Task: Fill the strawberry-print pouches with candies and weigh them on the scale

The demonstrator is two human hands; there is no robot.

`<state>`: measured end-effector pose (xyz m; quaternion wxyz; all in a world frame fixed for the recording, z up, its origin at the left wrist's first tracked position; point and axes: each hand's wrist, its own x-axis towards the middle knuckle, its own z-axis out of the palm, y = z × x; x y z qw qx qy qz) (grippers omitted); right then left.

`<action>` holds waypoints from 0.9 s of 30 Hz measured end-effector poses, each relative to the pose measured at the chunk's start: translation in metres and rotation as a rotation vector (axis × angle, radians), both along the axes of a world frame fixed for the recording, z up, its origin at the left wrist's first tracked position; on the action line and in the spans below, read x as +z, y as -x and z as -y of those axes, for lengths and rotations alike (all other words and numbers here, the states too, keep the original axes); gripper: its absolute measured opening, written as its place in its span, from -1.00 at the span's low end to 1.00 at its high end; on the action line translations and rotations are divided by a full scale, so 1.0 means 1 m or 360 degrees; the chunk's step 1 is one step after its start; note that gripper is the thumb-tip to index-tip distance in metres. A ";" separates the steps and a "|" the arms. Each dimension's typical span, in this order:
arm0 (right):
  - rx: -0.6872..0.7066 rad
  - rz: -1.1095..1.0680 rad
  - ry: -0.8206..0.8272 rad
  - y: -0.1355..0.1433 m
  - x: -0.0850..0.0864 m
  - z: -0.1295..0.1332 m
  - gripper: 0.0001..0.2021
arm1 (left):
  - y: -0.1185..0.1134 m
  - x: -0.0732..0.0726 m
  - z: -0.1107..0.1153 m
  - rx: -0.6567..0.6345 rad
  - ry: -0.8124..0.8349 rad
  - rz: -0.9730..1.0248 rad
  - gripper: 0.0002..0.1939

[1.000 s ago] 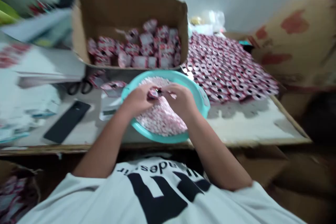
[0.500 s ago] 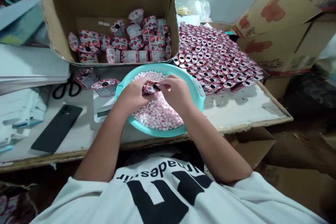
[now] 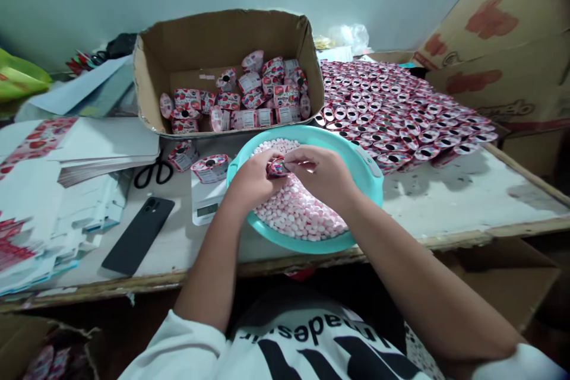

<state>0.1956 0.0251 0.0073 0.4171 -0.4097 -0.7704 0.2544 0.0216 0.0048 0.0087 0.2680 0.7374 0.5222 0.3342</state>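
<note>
Over a turquoise basin [image 3: 373, 202] of pink and white candies [image 3: 303, 214], my left hand [image 3: 255, 183] is wrapped round a small red-and-pink printed packet [image 3: 276, 167]. The fingertips of my right hand [image 3: 317, 171] are pinched together at the packet's dark opening; whether they hold its rim or a candy is too small to tell. Left of the basin, a filled packet [image 3: 211, 168] rests on a white digital scale [image 3: 206, 203], and another packet [image 3: 183, 155] lies beside it.
Behind the basin stands a cardboard box [image 3: 229, 29] with several packets inside. Many open packets [image 3: 392, 113] are massed at the right. A dark phone [image 3: 139, 236], black scissors [image 3: 154, 173] and stacked white cartons [image 3: 107, 142] lie left. The table edge [image 3: 267, 269] is in front.
The view has shifted, so the table's contents appear farther right and lower. My left hand still holds the packet; my right fingers have moved slightly at its opening.
</note>
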 end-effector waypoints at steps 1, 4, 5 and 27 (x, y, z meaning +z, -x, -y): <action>0.0019 -0.0027 0.0030 0.000 0.001 0.001 -0.82 | 0.000 0.000 0.000 -0.0009 -0.0001 0.0001 -0.62; -0.0090 -0.0058 0.0075 -0.006 0.005 0.000 -0.78 | 0.000 0.001 0.001 0.0003 0.0023 -0.0010 -0.62; -0.0185 -0.0034 0.0058 -0.009 0.005 -0.001 -0.77 | 0.000 0.002 0.001 0.0017 0.0037 -0.0019 -0.63; 0.0224 0.0936 0.0341 -0.047 -0.006 0.016 -0.74 | -0.001 -0.002 0.004 0.0003 -0.0013 -0.0026 -0.70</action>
